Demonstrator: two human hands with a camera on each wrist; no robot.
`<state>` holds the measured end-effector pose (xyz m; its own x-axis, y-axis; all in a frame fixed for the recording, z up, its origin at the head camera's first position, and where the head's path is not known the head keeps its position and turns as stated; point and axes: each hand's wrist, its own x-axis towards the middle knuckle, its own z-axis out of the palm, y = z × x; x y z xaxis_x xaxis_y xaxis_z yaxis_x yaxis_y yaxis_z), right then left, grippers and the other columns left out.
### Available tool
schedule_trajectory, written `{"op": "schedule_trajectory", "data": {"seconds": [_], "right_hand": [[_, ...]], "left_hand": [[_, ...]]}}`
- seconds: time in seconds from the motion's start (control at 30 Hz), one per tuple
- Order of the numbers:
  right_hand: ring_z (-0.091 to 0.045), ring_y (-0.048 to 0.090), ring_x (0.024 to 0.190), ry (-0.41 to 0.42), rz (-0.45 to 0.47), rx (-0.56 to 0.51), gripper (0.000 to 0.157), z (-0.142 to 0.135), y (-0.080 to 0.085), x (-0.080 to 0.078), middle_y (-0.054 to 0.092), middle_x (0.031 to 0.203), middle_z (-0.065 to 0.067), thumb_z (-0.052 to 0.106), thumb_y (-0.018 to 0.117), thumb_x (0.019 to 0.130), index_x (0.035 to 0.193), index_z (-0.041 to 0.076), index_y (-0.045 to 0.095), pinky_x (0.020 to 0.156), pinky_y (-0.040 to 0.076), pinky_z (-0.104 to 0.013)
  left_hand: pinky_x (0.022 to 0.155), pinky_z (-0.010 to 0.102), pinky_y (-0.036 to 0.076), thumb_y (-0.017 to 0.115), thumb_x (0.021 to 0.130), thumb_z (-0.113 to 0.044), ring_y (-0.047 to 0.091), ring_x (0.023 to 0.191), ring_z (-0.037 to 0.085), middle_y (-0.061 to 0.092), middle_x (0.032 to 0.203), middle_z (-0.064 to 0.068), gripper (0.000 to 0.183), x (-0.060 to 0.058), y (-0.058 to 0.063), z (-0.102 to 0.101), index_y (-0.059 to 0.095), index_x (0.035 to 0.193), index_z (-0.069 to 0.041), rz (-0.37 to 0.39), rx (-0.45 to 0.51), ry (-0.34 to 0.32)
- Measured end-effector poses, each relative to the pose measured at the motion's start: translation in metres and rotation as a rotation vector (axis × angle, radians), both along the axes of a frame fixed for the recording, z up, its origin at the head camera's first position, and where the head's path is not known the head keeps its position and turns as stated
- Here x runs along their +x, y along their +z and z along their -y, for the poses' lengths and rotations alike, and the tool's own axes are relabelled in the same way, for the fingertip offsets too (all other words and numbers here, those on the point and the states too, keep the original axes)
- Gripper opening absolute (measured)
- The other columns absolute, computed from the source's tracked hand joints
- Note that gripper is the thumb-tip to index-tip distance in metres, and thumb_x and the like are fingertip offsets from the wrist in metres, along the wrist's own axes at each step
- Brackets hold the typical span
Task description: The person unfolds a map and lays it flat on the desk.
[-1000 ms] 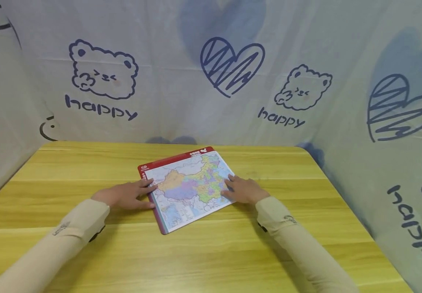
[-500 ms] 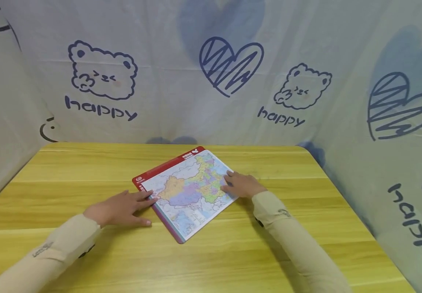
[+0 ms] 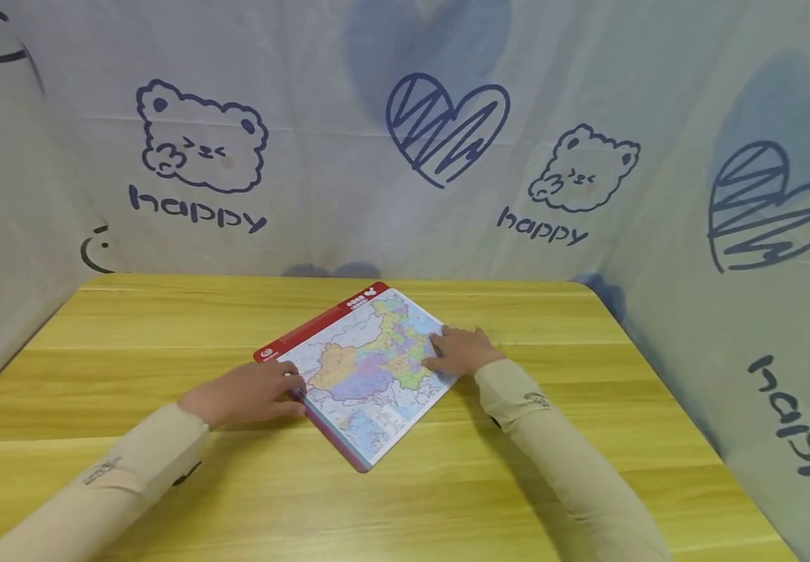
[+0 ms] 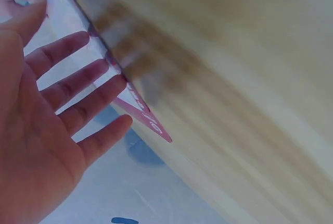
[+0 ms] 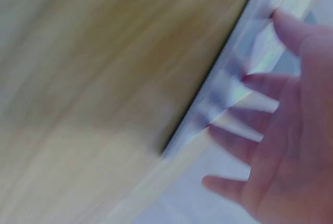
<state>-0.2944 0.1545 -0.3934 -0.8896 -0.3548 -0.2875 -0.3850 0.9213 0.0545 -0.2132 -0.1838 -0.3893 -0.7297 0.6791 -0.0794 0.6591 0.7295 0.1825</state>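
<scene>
In the head view a flat map board (image 3: 363,367) lies askew on the wooden table, one corner pointing toward me. It has a red strip with white lettering along its far left edge and a colourful map of China on its face. At the board's left edge is my left hand (image 3: 246,394), fingertips right at the border. My right hand (image 3: 463,350) rests its fingertips on the right side of the face. Spread, fairly straight fingers of the left hand (image 4: 57,109) show in the left wrist view. The right wrist view shows the right hand (image 5: 296,114) with fingers extended along the board's edge.
Yellow wood-grain table (image 3: 419,507) surrounds the board on all sides. Behind it hangs a pale cloth (image 3: 335,179) printed with bears, hearts and "happy", which also runs down the left and right sides.
The board has turned counterclockwise, its near corner swinging right and its left corner coming closer. My left hand drew back left, then returned to the edge; my right hand stays at the right side.
</scene>
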Motion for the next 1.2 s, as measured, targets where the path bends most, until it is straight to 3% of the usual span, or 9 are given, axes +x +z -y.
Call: {"op": "schedule_trajectory", "data": {"seconds": [0.1,0.2,0.27,0.47,0.6,0.73,1.03,1.1,1.2], "right_hand": [[-0.037,0.058,0.11,0.027,-0.093,0.036,0.049,0.001,-0.002,0.012,0.06,0.119,-0.019,0.049,0.049,0.099,0.123,0.008,0.061,0.095,0.041,-0.057],[-0.032,0.061,0.084,0.058,-0.168,0.05,0.038,0.004,-0.004,0.03,0.059,0.088,-0.011,0.046,0.052,0.098,0.091,0.009,0.06,0.079,0.049,-0.05],[-0.029,0.058,0.078,0.059,-0.173,0.024,0.038,0.008,-0.003,0.043,0.055,0.081,-0.009,0.045,0.055,0.097,0.082,0.01,0.056,0.075,0.048,-0.048],[-0.022,0.052,0.069,0.087,-0.159,-0.011,0.035,0.015,0.004,0.076,0.05,0.076,-0.005,0.044,0.059,0.095,0.082,0.011,0.059,0.065,0.049,-0.041],[-0.019,0.049,0.064,0.141,-0.216,0.007,0.034,0.017,0.004,0.091,0.048,0.073,-0.003,0.042,0.061,0.094,0.082,0.011,0.059,0.056,0.048,-0.035],[-0.018,0.047,0.059,0.202,-0.262,-0.03,0.034,0.019,0.006,0.1,0.045,0.068,-0.003,0.039,0.063,0.093,0.077,0.01,0.055,0.049,0.043,-0.033],[-0.016,0.05,0.064,0.163,-0.2,-0.075,0.027,0.012,0.005,0.09,0.047,0.074,-0.001,0.036,0.063,0.094,0.083,0.012,0.058,0.052,0.047,-0.034],[-0.017,0.054,0.069,0.163,-0.177,-0.09,0.025,0.008,0.002,0.085,0.051,0.08,-0.002,0.035,0.062,0.095,0.091,0.011,0.061,0.055,0.05,-0.036],[-0.024,0.062,0.091,0.147,-0.127,-0.123,0.029,0.002,0.0,0.073,0.062,0.103,-0.009,0.033,0.059,0.097,0.11,0.008,0.065,0.07,0.055,-0.041]], "left_hand": [[0.082,0.04,0.051,0.067,0.09,-0.039,0.054,0.085,0.019,0.058,0.097,0.003,0.033,-0.017,0.001,-0.01,0.068,0.105,-0.011,-0.011,-0.017,0.014],[0.087,0.043,0.05,0.071,0.087,-0.037,0.056,0.09,0.023,0.058,0.102,0.006,0.035,-0.034,0.002,-0.017,0.068,0.108,-0.01,0.006,-0.037,0.057],[0.093,0.047,0.047,0.074,0.084,-0.037,0.056,0.101,0.029,0.059,0.112,0.012,0.043,-0.045,0.003,-0.018,0.066,0.114,-0.008,0.038,-0.029,0.102],[0.105,0.056,0.034,0.073,0.08,-0.049,0.043,0.127,0.041,0.046,0.14,0.023,0.078,-0.07,0.0,-0.02,0.05,0.139,-0.002,0.168,-0.002,0.262],[0.105,0.056,0.034,0.064,0.083,-0.059,0.041,0.129,0.041,0.043,0.143,0.024,0.087,-0.082,-0.001,-0.025,0.043,0.144,0.0,0.171,-0.022,0.307],[0.106,0.056,0.032,0.058,0.087,-0.059,0.037,0.133,0.042,0.041,0.145,0.025,0.085,-0.089,-0.001,-0.028,0.042,0.144,0.002,0.181,-0.017,0.303],[0.108,0.061,0.026,0.052,0.088,-0.065,0.025,0.138,0.046,0.032,0.149,0.027,0.087,-0.09,-0.005,-0.022,0.035,0.149,-0.005,0.233,-0.009,0.323],[0.108,0.062,0.024,0.052,0.086,-0.067,0.023,0.139,0.046,0.03,0.151,0.026,0.089,-0.09,-0.008,-0.019,0.033,0.15,-0.007,0.241,-0.011,0.326],[0.108,0.063,0.023,0.053,0.085,-0.068,0.019,0.14,0.046,0.026,0.154,0.023,0.093,-0.089,-0.01,-0.013,0.03,0.151,-0.008,0.261,-0.013,0.321]]}}
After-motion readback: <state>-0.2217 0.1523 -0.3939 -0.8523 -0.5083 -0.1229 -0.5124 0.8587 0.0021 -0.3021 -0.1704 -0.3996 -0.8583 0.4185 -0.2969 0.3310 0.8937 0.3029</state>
